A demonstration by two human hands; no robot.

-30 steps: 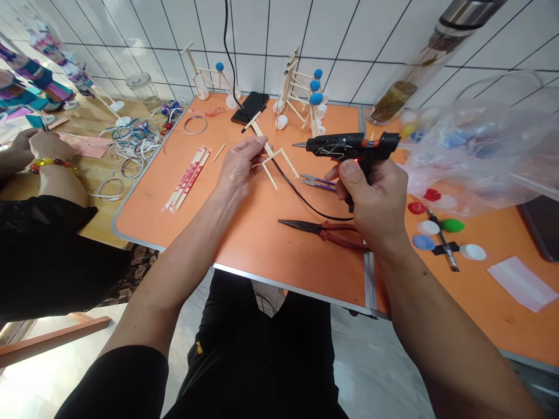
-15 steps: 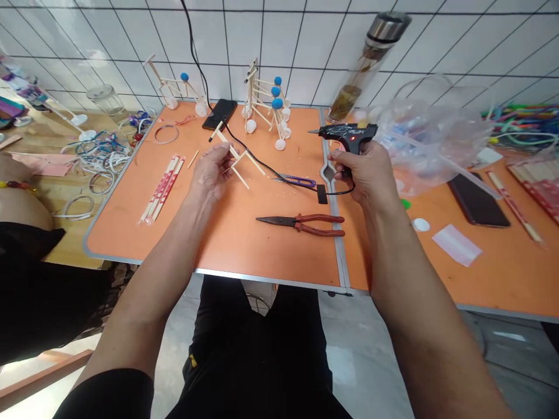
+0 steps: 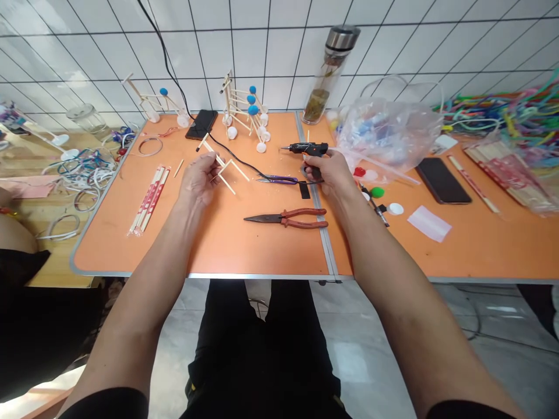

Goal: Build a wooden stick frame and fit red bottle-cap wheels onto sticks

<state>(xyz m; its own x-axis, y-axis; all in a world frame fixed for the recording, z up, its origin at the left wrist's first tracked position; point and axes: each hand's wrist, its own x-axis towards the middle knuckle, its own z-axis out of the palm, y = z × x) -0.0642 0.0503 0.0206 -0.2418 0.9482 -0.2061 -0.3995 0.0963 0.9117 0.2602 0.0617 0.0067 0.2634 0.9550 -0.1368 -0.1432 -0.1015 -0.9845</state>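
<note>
Stick frame and glue gun are held above the surface, behind the pliers

The red-handled pliers (image 3: 290, 218) are laid on the orange surface (image 3: 222, 250), with their tips pointed to the left. Behind them and to the left, the small frame of light sticks (image 3: 225, 167) is held in the air by the left hand (image 3: 200, 176); the fingers are closed narrowly around its sticks. Behind the pliers and to the right, the black glue gun (image 3: 309, 149) is gripped by the right hand (image 3: 326, 170), and its handle is enclosed by the fingers. Its nozzle is directed to the left, well apart from the frame.

Between the glue gun and the pliers, the purple-handled snips (image 3: 282, 180) are placed on the surface. To the left of the pliers, the sticks in red-and-white wrappers (image 3: 149, 199) are seen. Far behind the pliers, near the tiled wall (image 3: 248, 43), the stick model with three blue balls (image 3: 244, 107) is stood, and a black phone (image 3: 201, 124) is laid to its left. Behind and to the right of the pliers, a clear bottle (image 3: 325, 78) is placed close to the wall, and a clear plastic bag (image 3: 388, 137) is situated farther right.
</note>
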